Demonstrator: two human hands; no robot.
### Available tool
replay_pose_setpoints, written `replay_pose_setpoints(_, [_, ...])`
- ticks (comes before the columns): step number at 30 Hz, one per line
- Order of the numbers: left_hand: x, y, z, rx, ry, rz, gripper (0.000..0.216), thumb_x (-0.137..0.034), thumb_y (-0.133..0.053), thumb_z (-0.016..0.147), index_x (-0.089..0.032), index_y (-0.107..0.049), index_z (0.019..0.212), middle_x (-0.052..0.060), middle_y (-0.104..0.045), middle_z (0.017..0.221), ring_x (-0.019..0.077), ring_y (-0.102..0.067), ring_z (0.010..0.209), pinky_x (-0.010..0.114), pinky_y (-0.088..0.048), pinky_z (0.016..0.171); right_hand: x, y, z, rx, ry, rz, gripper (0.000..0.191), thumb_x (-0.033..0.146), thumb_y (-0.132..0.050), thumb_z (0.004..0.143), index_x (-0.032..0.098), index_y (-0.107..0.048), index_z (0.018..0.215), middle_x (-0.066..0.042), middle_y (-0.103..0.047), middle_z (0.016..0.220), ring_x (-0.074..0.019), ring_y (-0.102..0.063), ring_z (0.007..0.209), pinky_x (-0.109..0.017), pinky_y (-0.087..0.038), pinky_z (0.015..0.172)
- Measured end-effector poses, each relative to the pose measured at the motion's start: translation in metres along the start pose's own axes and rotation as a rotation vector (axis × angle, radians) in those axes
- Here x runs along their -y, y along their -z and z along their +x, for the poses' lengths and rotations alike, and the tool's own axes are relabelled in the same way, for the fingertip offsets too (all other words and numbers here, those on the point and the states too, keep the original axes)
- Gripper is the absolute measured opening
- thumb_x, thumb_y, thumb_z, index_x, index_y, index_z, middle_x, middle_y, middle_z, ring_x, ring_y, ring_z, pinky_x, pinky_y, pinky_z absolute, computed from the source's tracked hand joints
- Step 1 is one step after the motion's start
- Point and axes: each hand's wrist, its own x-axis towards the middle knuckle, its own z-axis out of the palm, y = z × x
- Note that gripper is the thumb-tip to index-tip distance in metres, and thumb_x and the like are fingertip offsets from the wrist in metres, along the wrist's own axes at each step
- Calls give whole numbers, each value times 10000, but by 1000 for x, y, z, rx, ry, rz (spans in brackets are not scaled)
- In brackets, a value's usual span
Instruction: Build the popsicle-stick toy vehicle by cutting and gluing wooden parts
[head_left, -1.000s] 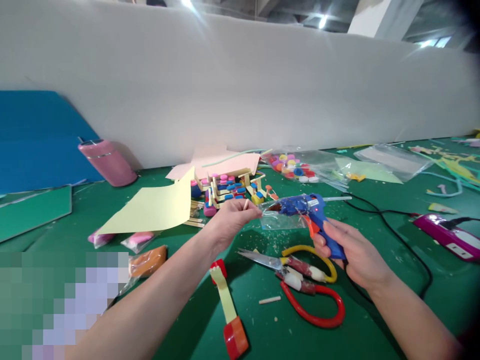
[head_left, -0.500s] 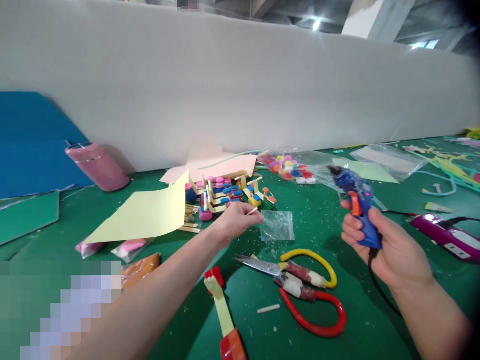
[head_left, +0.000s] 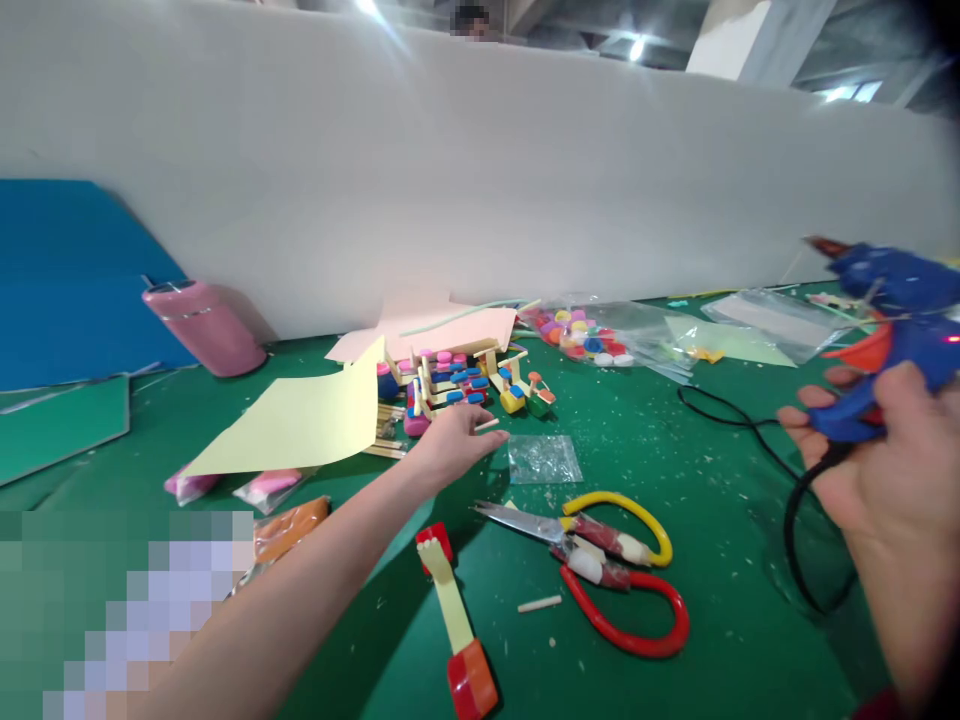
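The small wooden stick looks light, stiff and easy to snap, so it is best pinched near its middle; it sits in the fingertips of the left hand, low over the green table, near the bottle-cap model; far to the right, raised, the right hand is clenched on the blue glue gun, well apart.
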Motion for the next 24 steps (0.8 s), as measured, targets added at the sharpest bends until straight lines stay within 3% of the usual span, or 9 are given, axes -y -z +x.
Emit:
replay_pose_setpoints(3, [-11, 19, -26, -44, -3, -15, 261, -341, -604, 697, -178, -665, 893, 43, -663, 791, 157, -559, 674, 257, -405, 583, -2, -18, -24, 161, -83, -35, 105, 259, -615, 739, 250, -587, 840, 16, -527, 754, -112, -539, 529, -247, -449, 444])
replay_pose_setpoints(7, [-12, 36, -73, -290, -8, -15, 243, -390, -579, 742, -190, -672, 842, -5, -595, 637, 125, -483, 562, 225, -360, 492, -10, -35, -54, 559, -141, -66, 124, 310, -598, 782, 226, -583, 872, 24, -533, 720, -93, -507, 532, -213, -409, 463])
replay_pose_setpoints(11, [7, 29, -116, -471, -26, -99, 268, -412, -592, 736, -231, -647, 926, -45, -475, 577, 107, -400, 522, 206, -332, 457, -14, -48, -71, 907, -160, -99, 111, 315, -554, 832, 242, -545, 915, 38, -535, 655, -113, -509, 580, -229, -433, 535])
replay_pose_setpoints(13, [19, 19, -130, -464, -28, -101, 365, -402, -657, 675, -236, -622, 998, -56, -415, 575, 110, -392, 535, 209, -353, 477, -13, -54, -75, 1035, -118, -131, 84, 318, -538, 843, 243, -531, 879, 41, -527, 636, -113, -493, 560, -225, -425, 509])
replay_pose_setpoints(16, [31, 6, -139, -403, 29, -12, 447, -382, -698, 626, -213, -610, 1030, -26, -503, 653, 125, -435, 569, 230, -392, 515, -11, -63, -81, 1162, -37, -233, 123, 317, -536, 839, 221, -533, 762, 25, -519, 639, -112, -489, 540, -219, -420, 474])
replay_pose_setpoints(19, [36, 0, -140, -350, 55, 60, 316, -352, -655, 676, -200, -637, 952, 9, -592, 732, 124, -462, 559, 237, -397, 514, -14, -65, -87, 1260, -53, -274, 184, 320, -538, 832, 206, -535, 688, 7, -527, 618, -117, -497, 520, -224, -422, 457])
replay_pose_setpoints(24, [42, -1, -135, -309, -11, 66, 160, -283, -606, 726, -192, -672, 840, 9, -637, 681, 112, -474, 513, 218, -389, 478, -24, -55, -92, 1324, -192, -273, 154, 332, -535, 834, 186, -565, 797, 5, -535, 590, -117, -499, 503, -221, -422, 451])
